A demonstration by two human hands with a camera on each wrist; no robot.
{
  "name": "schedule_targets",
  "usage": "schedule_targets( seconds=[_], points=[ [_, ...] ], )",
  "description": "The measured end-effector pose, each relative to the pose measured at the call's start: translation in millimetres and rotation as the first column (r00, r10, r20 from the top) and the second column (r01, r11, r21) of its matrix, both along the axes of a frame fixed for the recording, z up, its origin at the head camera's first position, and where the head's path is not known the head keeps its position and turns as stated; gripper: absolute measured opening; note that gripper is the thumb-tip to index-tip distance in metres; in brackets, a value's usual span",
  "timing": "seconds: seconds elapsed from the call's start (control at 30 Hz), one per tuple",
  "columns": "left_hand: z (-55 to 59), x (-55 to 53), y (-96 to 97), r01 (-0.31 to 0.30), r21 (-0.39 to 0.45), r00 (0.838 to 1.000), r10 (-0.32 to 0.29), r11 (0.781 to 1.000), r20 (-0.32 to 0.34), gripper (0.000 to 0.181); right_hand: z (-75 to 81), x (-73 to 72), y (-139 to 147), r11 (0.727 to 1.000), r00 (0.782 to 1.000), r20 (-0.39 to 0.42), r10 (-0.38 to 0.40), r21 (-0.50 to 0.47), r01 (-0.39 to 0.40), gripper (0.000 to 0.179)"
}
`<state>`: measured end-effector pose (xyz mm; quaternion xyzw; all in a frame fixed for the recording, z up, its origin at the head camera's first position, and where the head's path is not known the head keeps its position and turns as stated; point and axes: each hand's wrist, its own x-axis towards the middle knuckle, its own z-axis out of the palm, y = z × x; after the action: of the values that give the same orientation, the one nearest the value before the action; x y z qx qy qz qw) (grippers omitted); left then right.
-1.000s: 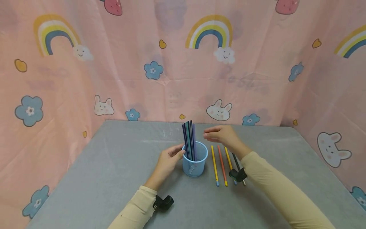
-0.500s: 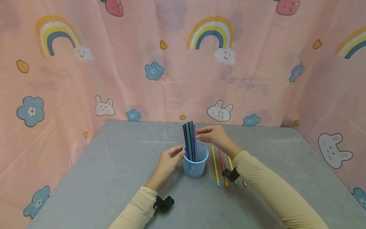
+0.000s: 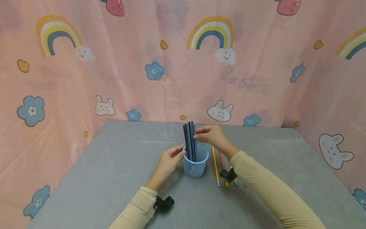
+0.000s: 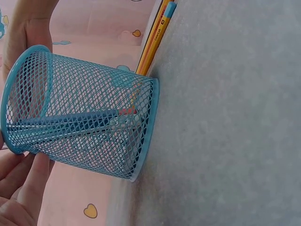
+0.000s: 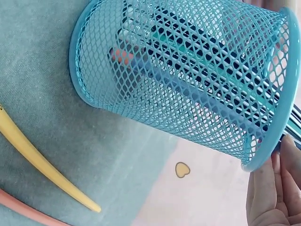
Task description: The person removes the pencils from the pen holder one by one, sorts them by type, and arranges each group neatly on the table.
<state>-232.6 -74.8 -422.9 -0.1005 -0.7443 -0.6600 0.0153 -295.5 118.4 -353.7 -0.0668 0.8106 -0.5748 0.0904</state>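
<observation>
A light-blue mesh pencil cup (image 3: 194, 170) stands upright on the grey table, holding a bundle of dark, teal and purple pencils (image 3: 188, 140) that leans to its left side. My left hand (image 3: 167, 162) grips the cup's left rim between thumb and fingers; in the left wrist view its fingertips (image 4: 40, 167) press the mesh wall just below the rim. Above the opening, my right hand (image 3: 213, 136) pinches the purple pencil (image 3: 195, 149) on the bundle's right side. The right wrist view has these fingers (image 5: 265, 193) right at the rim, close around the pencil shafts.
Right of the cup lie a yellow pencil (image 3: 215, 168), an orange-red pencil (image 3: 222, 161) and another yellow pencil (image 3: 235, 182), partly under the right forearm. A dark pencil is nearly hidden by the sleeve. A pink patterned curtain (image 3: 177, 92) hangs behind the grey table (image 3: 108, 171).
My right hand has moved left from beside the bundle, and its fingers have closed on the purple pencil. The left hand and the cup have stayed in place.
</observation>
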Motion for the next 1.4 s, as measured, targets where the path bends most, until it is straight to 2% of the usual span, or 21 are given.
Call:
schedule_targets(
  seconds=[0.2,0.4,0.63,0.8,0.9,1.07,1.23,1.4],
  points=[
    [-1.5,-0.6,-0.1,0.001,-0.012,1.0,-0.001,1.0,0.003,0.038,2.7,-0.2,3,1.0,0.999,-0.033,-0.004,-0.014,0.003,0.033],
    [-2.0,-1.4,-0.1,-0.006,-0.011,1.0,0.006,1.0,0.002,0.038,12.5,-1.4,12,0.998,0.998,-0.062,-0.007,-0.055,0.004,0.034],
    [-1.7,-1.5,0.9,-0.015,-0.002,1.0,0.015,1.0,0.009,0.037,32.8,-0.8,22,0.995,0.994,-0.111,-0.023,-0.095,0.012,0.036],
    [-2.5,-1.3,0.0,-0.007,-0.007,1.0,0.007,1.0,-0.003,0.038,48.1,3.0,30,0.99,0.994,-0.104,-0.04,-0.14,0.025,0.038],
    [-2.9,-1.3,-0.5,-0.008,-0.01,1.0,0.008,1.0,0.0,0.038,57.8,5.3,34,0.983,0.995,-0.09,-0.052,-0.181,0.035,0.032],
    [-3.0,-0.8,-0.9,-0.01,-0.014,1.0,0.01,1.0,0.0,0.038,73.3,8.5,45,0.968,0.993,-0.086,-0.084,-0.245,0.06,0.005],
    [-2.7,-0.7,-1.0,-0.009,-0.006,1.0,0.009,1.0,-0.001,0.039,81.4,10.1,60,0.961,0.991,-0.084,-0.108,-0.266,0.082,0.009],
    [-1.9,-0.2,-0.6,-0.007,-0.009,1.0,0.007,1.0,-0.002,0.039,80.5,10.6,78,0.968,0.99,-0.092,-0.11,-0.235,0.085,0.01]
  ],
)
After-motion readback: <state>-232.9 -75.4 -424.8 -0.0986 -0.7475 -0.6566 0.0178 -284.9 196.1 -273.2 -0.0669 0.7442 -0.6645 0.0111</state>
